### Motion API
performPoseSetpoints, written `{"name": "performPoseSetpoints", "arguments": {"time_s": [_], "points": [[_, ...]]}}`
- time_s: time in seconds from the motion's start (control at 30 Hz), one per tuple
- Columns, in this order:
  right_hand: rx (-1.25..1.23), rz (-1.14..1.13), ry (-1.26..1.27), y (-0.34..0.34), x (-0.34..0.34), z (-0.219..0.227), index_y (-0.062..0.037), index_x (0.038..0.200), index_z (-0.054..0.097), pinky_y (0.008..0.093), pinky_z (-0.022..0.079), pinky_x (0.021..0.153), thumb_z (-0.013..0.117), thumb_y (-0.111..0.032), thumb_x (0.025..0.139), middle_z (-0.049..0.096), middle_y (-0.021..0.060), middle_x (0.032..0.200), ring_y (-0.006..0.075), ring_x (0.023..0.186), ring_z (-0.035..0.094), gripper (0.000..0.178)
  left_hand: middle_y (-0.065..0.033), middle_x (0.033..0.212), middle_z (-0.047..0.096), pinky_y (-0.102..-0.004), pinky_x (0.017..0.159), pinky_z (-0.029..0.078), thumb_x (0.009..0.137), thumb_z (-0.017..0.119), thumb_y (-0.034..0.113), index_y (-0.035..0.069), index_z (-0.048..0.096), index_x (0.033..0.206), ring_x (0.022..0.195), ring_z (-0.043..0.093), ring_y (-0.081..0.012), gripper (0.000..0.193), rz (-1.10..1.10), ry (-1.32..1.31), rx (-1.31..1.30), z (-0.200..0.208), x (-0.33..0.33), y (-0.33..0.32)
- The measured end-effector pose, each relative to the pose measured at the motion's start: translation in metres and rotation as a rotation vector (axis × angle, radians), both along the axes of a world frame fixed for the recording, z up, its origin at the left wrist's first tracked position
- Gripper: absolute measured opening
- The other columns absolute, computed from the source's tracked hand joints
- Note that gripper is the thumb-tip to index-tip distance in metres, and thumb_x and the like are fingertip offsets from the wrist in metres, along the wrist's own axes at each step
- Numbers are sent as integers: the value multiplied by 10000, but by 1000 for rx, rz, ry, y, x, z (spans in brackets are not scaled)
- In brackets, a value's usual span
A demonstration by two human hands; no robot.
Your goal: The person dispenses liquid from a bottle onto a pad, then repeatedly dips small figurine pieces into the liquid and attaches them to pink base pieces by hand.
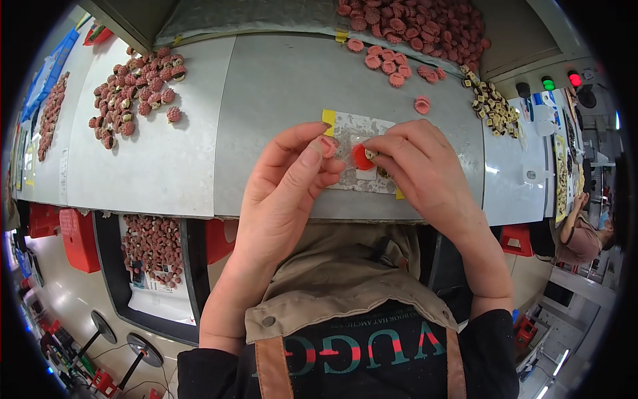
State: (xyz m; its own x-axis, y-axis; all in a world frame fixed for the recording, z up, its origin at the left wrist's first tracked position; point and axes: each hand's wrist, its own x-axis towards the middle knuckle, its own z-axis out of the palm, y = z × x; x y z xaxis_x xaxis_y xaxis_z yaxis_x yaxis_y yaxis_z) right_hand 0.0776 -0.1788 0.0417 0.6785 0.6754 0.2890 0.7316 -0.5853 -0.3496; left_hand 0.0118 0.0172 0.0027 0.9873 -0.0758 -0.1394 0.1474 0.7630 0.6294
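Note:
Between its thumb and fingers, my left hand point(286, 176) pinches a pink scalloped cap point(326, 145), its hollow side showing. My right hand point(425, 173) is closed at the fingertips on a small cream-and-dark block point(370, 153). That block is right beside a round red piece point(361, 158) on a white speckled sheet point(359, 124) with yellow tape at its corners. Both hands are over this sheet, a little apart. One loose pink cap point(422, 104) lies beyond my right hand.
Farther off are a small group of pink caps point(389, 62) and a large heap of them point(425, 26). Cream-and-dark blocks point(493, 106) lie at right. Bumpy pink pieces point(136, 90) cover the left table, and more point(153, 246) fill a black-framed bin point(193, 266). A person point(585, 233) works far right.

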Motion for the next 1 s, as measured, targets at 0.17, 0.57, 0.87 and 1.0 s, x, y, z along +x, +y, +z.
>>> {"name": "performPoseSetpoints", "arguments": {"time_s": [0.17, 0.57, 0.87, 1.0], "points": [[-19, 1, -14, 3, -3, -9, -64, 974, 655, 358, 484, 719, 701, -34, 760, 589, 72, 885, 253, 828, 584, 221, -15, 1125, 598, -241, 874, 486, 976, 547, 117, 23, 494, 1312, 963, 600, -90, 353, 43, 76, 99, 5, -1, -3], [96, 60, 24, 0, 0, -17, -63, 988, 663, 340, 493, 707, 718, -12, 741, 594, 67, 883, 240, 819, 583, 258, -28, 1129, 590, -242, 867, 489, 971, 551, 95, 25, 507, 1285, 955, 600, -96, 324, 43, 35, 119, 3, -1, -4], [184, -42, 174, -3, -2, -14, -46, 1000, 656, 318, 489, 740, 662, -26, 815, 594, 84, 921, 229, 848, 591, 186, -50, 1098, 596, -245, 840, 485, 995, 529, 165, 5, 525, 1250, 960, 594, -109, 301, 33, -10, 288, 11, 9, -15], [531, -146, 636, -12, -6, -15, -13, 1053, 619, 276, 459, 831, 596, -3, 889, 581, 70, 1026, 164, 962, 575, 165, -43, 1106, 595, -243, 827, 488, 1013, 489, 180, 2, 520, 1270, 941, 594, -105, 315, -10, 5, 302, 10, 10, -20]]}}
